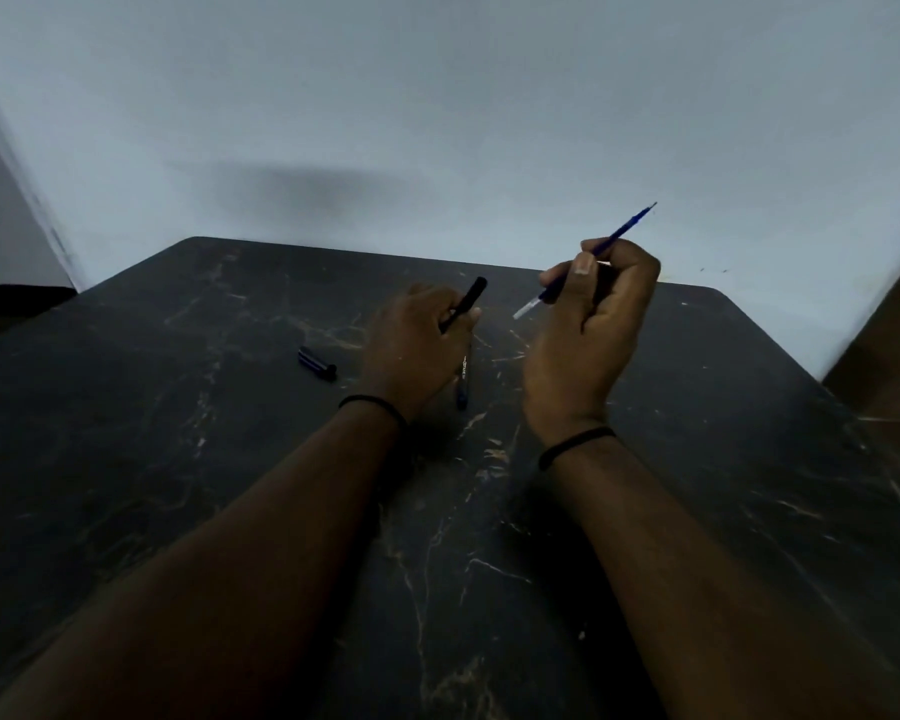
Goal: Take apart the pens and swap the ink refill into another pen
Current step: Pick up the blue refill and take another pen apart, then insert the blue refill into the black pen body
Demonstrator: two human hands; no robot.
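My right hand (588,324) is raised above the table and pinches a thin blue ink refill (625,226). Its pointed tip aims up and to the right, and its pale end sticks out to the lower left. My left hand (417,345) grips a black pen barrel (467,298) that juts up past my fingers. A blue pen part with white lettering (462,381) lies on the table just under and right of my left hand. A dark cap (317,363) lies to the left of that hand.
The dark marbled table (178,459) runs to a pale wall at the back. A brown wooden surface (889,356) stands past the table's right edge. Both wrists wear black bands.
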